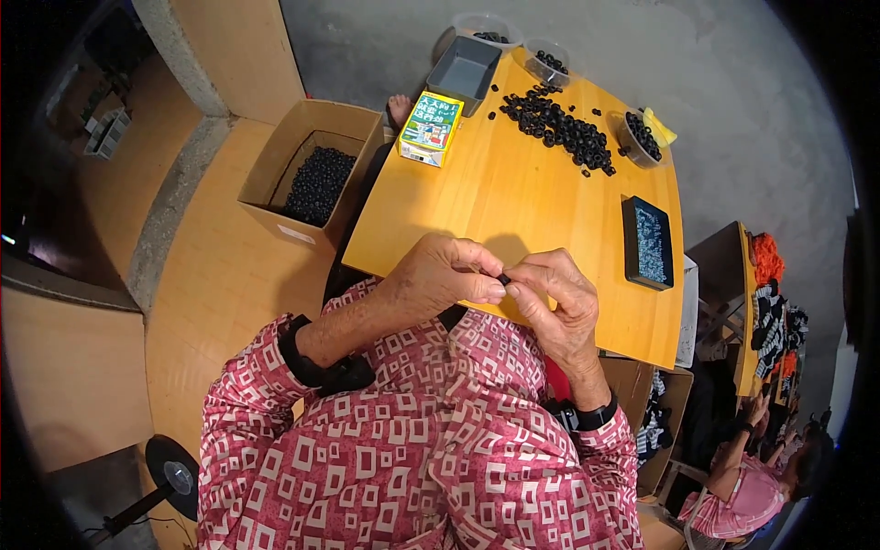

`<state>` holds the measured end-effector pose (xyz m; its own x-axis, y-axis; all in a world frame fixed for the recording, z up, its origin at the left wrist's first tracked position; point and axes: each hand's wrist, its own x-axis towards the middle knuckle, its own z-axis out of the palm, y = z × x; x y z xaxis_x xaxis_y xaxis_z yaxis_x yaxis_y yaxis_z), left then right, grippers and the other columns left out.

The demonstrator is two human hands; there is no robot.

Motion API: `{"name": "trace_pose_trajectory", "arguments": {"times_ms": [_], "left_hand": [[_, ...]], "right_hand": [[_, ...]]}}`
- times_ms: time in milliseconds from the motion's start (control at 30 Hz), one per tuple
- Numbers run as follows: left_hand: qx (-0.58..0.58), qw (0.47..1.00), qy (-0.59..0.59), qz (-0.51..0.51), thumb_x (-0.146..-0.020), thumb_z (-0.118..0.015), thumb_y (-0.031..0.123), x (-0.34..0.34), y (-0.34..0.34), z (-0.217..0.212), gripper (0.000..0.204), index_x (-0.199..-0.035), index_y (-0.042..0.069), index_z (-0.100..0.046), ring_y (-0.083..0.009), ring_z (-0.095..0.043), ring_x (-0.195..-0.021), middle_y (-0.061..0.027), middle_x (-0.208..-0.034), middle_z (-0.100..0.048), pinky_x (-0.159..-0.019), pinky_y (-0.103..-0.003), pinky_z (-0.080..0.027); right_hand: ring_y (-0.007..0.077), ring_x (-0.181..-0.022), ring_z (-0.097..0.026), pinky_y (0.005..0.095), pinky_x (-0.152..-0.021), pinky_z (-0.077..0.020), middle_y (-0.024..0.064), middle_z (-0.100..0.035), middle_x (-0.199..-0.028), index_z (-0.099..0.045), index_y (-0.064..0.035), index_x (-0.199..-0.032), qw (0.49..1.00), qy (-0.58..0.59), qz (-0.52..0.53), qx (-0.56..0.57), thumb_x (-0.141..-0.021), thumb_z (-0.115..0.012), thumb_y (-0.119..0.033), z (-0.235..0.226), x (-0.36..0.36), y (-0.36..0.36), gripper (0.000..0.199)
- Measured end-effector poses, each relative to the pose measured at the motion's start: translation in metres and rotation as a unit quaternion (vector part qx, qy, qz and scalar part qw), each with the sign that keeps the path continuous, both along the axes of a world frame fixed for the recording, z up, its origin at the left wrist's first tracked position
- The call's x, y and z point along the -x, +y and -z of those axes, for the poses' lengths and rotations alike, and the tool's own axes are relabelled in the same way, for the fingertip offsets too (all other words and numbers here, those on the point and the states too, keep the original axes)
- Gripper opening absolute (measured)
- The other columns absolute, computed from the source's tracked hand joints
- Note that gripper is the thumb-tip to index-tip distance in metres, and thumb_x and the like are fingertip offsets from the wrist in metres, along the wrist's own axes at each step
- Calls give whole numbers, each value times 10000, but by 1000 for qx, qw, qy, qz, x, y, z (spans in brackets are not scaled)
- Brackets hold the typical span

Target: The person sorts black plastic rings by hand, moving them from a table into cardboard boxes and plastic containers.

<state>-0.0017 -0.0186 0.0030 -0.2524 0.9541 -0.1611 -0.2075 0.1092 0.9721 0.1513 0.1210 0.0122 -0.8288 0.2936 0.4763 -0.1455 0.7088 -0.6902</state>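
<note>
My left hand (pixel 440 275) and my right hand (pixel 555 302) meet over the near edge of a wooden table (pixel 513 211). Between the fingertips of both hands sits a small black ring (pixel 503 278), pinched from both sides and mostly hidden by the fingers. A loose pile of black rings (pixel 559 126) lies at the far end of the table, well beyond my hands. I wear a red and white patterned shirt and a dark band on each wrist.
A black tray (pixel 647 242) of small pale parts lies at the table's right edge. A grey bin (pixel 464 71), clear tubs with rings (pixel 639 137), and a colourful carton (pixel 430 128) stand farther off. A cardboard box of black rings (pixel 312 179) sits left. Another person (pixel 752 477) sits lower right.
</note>
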Motion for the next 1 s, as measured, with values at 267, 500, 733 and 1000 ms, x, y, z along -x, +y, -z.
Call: {"name": "trace_pose_trajectory", "arguments": {"times_ms": [267,500,733,1000], "left_hand": [[-43,998,-34,-16,-835,-702,50,-1,-1,10,243,-1043,-45,-622,-102,-619,-892,-73,-964,-656,-789,-225,-511],[-38,999,17,-13,-851,-696,44,2,-4,11,226,-1053,-25,-625,-86,-626,-873,-59,-946,-670,-783,-218,-517],[-65,997,23,-41,-834,-674,44,-5,-4,8,238,-1046,-50,-620,-121,-634,-901,-89,-955,-663,-805,-247,-519],[-31,995,78,-49,-820,-679,47,-4,-6,5,180,-979,-30,-644,-114,-644,-853,-78,-896,-685,-760,-237,-513]], "right_hand": [[209,-841,-618,321,-729,-497,84,-641,-868,-670,-11,-881,999,4,5,42,-746,-710,18,3,4,-3,145],[204,-786,-625,316,-691,-498,82,-651,-824,-662,-11,-879,999,23,9,36,-739,-714,25,8,6,-5,154],[180,-753,-632,290,-671,-499,78,-650,-791,-659,-6,-870,998,23,23,58,-742,-711,40,8,3,-9,146],[206,-725,-624,302,-629,-491,88,-648,-782,-665,-4,-865,996,28,42,-71,-737,-724,26,3,5,-11,143]]}}
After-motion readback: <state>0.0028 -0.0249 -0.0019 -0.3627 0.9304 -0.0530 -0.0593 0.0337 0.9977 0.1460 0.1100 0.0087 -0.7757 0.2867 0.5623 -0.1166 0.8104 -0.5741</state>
